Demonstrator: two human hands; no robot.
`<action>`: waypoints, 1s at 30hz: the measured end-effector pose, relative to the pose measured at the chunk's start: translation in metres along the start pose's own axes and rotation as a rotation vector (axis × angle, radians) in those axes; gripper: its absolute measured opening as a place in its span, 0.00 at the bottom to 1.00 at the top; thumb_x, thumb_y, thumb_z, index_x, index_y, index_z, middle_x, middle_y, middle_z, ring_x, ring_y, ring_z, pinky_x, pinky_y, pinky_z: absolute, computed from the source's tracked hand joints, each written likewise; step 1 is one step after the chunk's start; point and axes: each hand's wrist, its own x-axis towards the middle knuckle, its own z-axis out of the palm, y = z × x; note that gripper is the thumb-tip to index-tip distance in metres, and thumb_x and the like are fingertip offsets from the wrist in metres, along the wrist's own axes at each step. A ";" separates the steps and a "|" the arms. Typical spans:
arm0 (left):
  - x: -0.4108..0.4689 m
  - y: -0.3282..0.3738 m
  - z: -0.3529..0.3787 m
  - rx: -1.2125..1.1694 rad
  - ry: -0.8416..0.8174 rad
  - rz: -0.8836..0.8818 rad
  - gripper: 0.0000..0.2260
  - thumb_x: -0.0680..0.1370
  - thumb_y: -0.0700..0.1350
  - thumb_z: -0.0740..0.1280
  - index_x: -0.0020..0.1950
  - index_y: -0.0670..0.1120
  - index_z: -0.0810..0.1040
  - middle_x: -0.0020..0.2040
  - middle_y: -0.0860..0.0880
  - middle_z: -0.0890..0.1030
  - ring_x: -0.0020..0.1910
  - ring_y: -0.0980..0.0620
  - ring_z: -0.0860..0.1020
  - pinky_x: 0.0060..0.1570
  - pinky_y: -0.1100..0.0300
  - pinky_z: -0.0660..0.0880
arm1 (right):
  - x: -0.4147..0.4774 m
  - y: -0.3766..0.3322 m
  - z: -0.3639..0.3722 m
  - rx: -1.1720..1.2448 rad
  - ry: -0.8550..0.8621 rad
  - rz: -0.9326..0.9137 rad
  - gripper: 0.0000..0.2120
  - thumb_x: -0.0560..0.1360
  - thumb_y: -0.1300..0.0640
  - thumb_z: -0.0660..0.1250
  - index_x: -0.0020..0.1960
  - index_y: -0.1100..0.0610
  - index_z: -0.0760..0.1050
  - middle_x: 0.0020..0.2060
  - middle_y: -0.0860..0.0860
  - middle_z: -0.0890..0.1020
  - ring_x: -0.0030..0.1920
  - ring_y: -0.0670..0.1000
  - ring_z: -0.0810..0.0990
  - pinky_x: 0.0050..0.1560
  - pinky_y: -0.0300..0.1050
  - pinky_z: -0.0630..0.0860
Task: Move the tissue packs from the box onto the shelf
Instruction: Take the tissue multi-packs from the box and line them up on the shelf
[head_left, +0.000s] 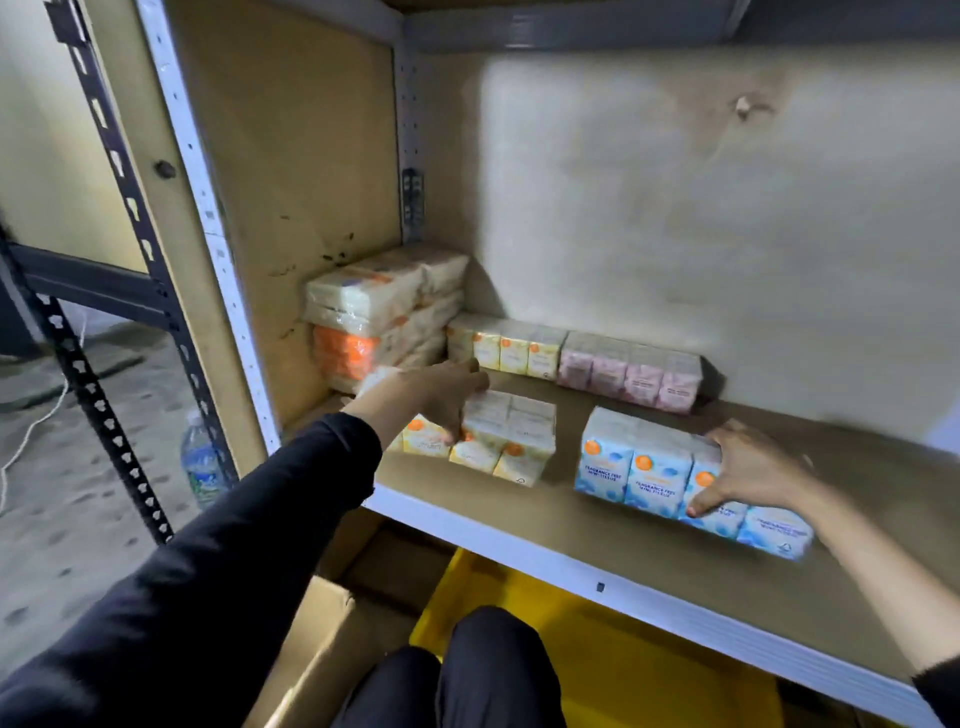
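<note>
On the brown shelf board my left hand grips the left part of a yellow tissue pack lying near the front. Further right, my right hand clasps the right part of a blue tissue pack, thumb across its front face. Against the back wall stand a yellow pack and a pink pack in a row. A stack of cream and orange packs fills the back left corner. The cardboard box sits below the shelf, its inside hidden.
A yellow bin sits under the shelf beside the box. A water bottle stands on the floor by the dark rack post. A white cable lies on the floor at left. My knees show at the bottom.
</note>
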 end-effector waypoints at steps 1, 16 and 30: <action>0.006 0.004 0.003 0.013 0.012 0.015 0.37 0.66 0.46 0.76 0.70 0.44 0.63 0.67 0.44 0.66 0.64 0.43 0.68 0.60 0.51 0.70 | 0.000 0.005 0.004 0.002 0.009 0.015 0.43 0.52 0.44 0.79 0.63 0.58 0.71 0.55 0.55 0.72 0.60 0.55 0.71 0.56 0.44 0.70; 0.015 0.025 0.046 0.039 0.127 -0.070 0.38 0.74 0.45 0.69 0.77 0.43 0.50 0.78 0.44 0.53 0.75 0.45 0.59 0.73 0.54 0.59 | -0.008 -0.001 0.034 -0.051 0.112 -0.156 0.42 0.66 0.45 0.72 0.73 0.56 0.56 0.71 0.51 0.62 0.71 0.51 0.61 0.69 0.43 0.60; 0.073 0.017 0.088 -0.046 0.263 -0.167 0.34 0.79 0.44 0.62 0.77 0.44 0.43 0.79 0.47 0.46 0.78 0.48 0.47 0.77 0.53 0.46 | 0.035 -0.025 0.072 -0.181 0.253 -0.131 0.40 0.68 0.51 0.72 0.73 0.60 0.55 0.72 0.57 0.63 0.72 0.56 0.62 0.73 0.48 0.59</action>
